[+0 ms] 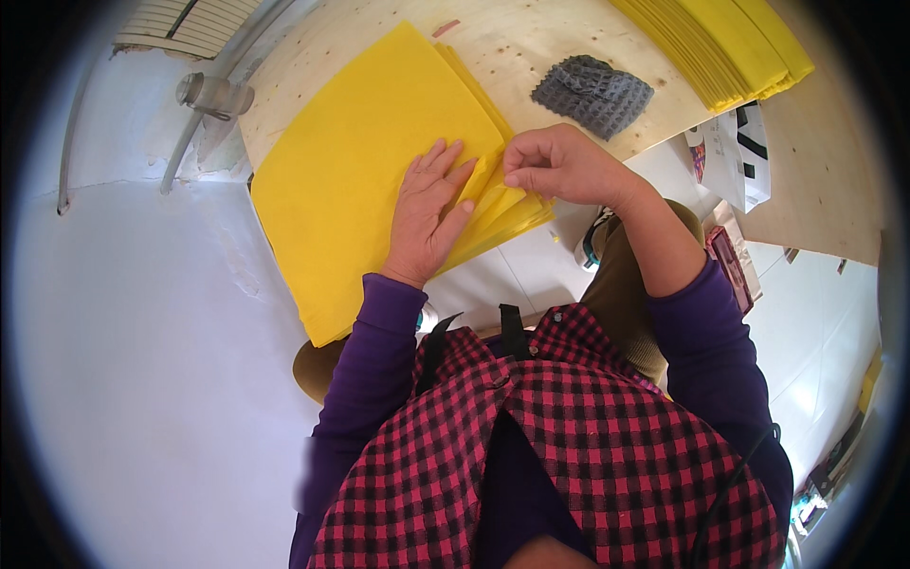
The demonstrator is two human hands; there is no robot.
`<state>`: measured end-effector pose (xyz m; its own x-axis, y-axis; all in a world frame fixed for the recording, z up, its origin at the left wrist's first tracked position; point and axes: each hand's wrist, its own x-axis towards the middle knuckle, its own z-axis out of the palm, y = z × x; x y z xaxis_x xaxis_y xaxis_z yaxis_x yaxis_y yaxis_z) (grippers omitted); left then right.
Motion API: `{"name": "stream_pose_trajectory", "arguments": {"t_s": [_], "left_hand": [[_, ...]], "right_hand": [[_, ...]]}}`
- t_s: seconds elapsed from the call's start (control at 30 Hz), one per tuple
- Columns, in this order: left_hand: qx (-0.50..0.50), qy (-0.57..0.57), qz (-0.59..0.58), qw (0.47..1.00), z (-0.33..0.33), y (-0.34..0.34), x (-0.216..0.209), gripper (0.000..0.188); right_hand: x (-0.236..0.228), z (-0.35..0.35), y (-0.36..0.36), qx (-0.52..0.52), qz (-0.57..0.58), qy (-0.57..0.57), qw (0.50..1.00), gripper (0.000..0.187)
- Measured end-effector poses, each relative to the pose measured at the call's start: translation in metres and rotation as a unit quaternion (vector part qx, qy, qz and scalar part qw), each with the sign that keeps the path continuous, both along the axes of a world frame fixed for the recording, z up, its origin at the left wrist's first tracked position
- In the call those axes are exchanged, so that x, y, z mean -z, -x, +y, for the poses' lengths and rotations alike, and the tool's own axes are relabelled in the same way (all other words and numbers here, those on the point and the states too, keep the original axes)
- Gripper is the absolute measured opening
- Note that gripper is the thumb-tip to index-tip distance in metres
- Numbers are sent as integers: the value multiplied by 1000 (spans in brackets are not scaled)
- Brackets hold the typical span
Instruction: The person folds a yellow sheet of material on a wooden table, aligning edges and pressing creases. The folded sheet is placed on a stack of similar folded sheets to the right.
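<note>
A stack of yellow sheets [351, 161], thin and fabric-like, lies on the wooden table in front of me, its near part reaching past the table edge. My left hand [428, 211] rests on top with its fingers spread, near the right-hand corner. At that corner my right hand [559, 169] has its thumb and forefinger pinched together by a lifted, creased edge of yellow material. Whether the edge is between those fingertips is hard to make out. Several layers fan out below the two hands.
A crumpled grey waffle-textured cloth [593, 95] lies right of the stack on the wooden table [512, 52]. Folded yellow pieces [716, 47] are piled at the far right. A white printed bag [744, 156] stands below the table's right side. A metal pipe fitting [216, 95] is at the left wall.
</note>
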<state>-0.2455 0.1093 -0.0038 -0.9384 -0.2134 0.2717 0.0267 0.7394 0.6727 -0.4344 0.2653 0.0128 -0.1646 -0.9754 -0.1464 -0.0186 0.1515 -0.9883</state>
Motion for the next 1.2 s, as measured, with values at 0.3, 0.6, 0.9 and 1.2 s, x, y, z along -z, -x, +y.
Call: {"name": "stream_pose_trajectory", "arguments": {"t_s": [0.3, 0.6, 0.9, 1.2], "left_hand": [[-2, -3, 4, 1000, 0, 0, 1, 44], [5, 14, -7, 1000, -1, 0, -1, 47], [36, 76, -18, 996, 2, -2, -10, 60], [13, 5, -3, 1000, -1, -2, -2, 37]], "right_hand": [[1, 1, -1, 3, -13, 4, 1000, 11], [1, -1, -1, -5, -47, 12, 999, 11], [-4, -8, -7, 28, -63, 5, 998, 11], [4, 1, 29, 221, 209, 59, 951, 12]]}}
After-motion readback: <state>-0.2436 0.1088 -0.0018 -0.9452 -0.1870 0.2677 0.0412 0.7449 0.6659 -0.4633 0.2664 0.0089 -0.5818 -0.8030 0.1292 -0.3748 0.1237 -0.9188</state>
